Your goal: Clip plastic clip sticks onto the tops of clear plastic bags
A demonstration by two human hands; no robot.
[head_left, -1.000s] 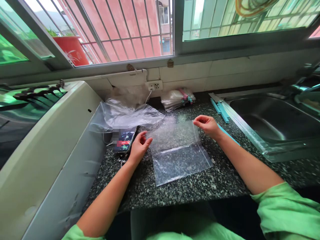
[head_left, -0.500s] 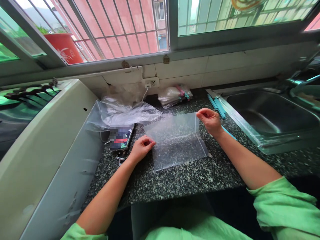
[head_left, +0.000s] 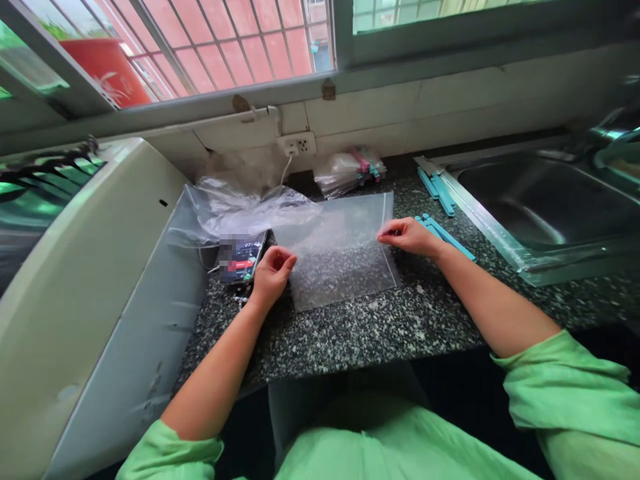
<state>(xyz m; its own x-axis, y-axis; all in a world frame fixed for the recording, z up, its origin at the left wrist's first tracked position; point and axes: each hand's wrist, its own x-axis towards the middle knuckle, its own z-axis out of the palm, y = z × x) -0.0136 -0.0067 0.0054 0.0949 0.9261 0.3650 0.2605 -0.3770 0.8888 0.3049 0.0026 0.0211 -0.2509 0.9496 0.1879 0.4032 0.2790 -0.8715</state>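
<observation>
A clear flat plastic bag [head_left: 340, 250] lies spread between my hands over the speckled dark counter [head_left: 345, 337], a whitish strip running along its right side. My left hand [head_left: 273, 270] pinches the bag's left edge between thumb and fingertips. At the right edge, near the strip, my right hand [head_left: 407, 237] has its fingers closed on the plastic. Just beyond my left hand lies a phone [head_left: 243, 259] with a lit screen. Teal strips [head_left: 447, 239] rest on the counter beside my right hand.
Crumpled clear plastic [head_left: 245, 207] covers the back left. Behind the bag sits a stack of packed clear bags [head_left: 343, 173] with pink and teal ends. More teal strips [head_left: 439, 192] lie by the steel sink [head_left: 530, 207]. A pale appliance [head_left: 115, 267] borders the left, below a wall socket [head_left: 297, 144].
The bag's far edge has risen and moved away from me. My left hand has closed on its left edge; my right hand has slid lower along the right edge. The view has tilted down.
</observation>
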